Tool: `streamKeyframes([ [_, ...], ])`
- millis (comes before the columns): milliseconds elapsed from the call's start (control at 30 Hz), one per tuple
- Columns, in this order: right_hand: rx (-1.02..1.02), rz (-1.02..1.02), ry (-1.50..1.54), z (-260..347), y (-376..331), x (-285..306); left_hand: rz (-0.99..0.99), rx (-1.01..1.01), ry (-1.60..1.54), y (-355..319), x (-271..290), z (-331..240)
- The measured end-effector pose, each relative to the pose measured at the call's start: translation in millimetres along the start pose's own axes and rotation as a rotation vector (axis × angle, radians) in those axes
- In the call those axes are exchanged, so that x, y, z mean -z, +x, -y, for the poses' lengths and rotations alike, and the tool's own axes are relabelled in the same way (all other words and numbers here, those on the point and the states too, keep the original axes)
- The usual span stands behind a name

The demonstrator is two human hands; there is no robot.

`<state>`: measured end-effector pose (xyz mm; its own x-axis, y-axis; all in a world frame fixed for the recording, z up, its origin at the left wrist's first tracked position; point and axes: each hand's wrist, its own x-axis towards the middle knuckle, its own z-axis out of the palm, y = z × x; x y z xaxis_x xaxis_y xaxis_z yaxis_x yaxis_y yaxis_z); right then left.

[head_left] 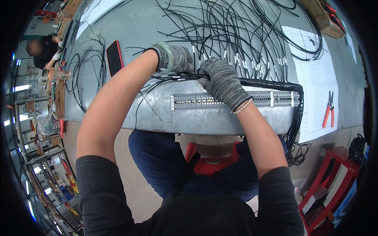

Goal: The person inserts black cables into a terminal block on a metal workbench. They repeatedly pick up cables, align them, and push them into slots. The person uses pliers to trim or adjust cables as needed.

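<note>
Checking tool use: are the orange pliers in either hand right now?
No: the orange pliers lie on the paper sheet at the right, apart from both gloved hands, which are on the black wires.

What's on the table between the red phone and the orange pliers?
In the head view, both gloved hands, left and right, gripping a black wire bundle, lie between phone and pliers.

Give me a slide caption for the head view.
Gloved left hand and right hand bunch black wires above a terminal strip.

Head view — steeply down, close
</note>
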<state>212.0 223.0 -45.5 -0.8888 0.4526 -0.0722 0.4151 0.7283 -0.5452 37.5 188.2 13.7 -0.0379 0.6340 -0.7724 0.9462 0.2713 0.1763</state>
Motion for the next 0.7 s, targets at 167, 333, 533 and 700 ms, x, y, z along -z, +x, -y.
streamKeyframes([
  [167, 0.009, 0.002, 0.005, 3, 0, 1, -0.210, -0.072, -0.046, -15, 1, 5],
  [333, 0.008, 0.011, -0.005, 0, 0, 2, -0.461, -0.110, 0.346, -33, -18, 10],
  [533, -0.017, 0.120, -0.036, 4, 2, 7, -0.407, -0.066, 0.100, -20, -42, 26],
  [700, -0.002, 0.022, 0.002, 1, 0, 1, -0.260, -0.121, -0.127, -22, -28, 28],
])
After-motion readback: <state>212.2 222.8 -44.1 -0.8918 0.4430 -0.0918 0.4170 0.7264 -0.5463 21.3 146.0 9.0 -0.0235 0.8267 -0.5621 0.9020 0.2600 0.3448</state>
